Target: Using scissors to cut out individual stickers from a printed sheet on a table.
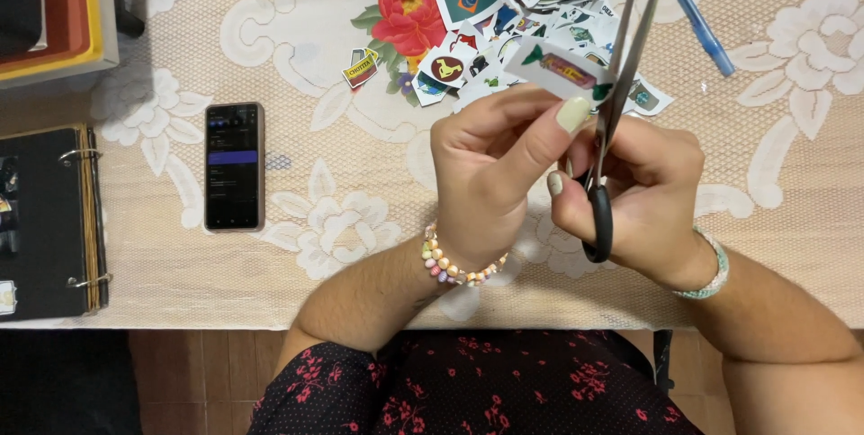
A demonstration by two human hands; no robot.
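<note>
My left hand point(490, 165) pinches a small white paper cutout point(558, 71) with a coloured picture on it, thumb on top. My right hand point(643, 197) grips black-handled scissors point(621, 66); the blades point away from me, slightly apart, and meet the right edge of the cutout. Both hands hover over the table above a lace floral tablecloth point(360, 219). A beaded bracelet circles my left wrist and a pale band my right wrist.
A heap of several cut paper pictures point(504, 30) lies beyond my hands. A blue pen point(693, 12) rests at the far right. A dark phone point(234, 165) lies to the left, a ring binder album point(49, 224) at the left edge, stacked books point(54, 12) far left.
</note>
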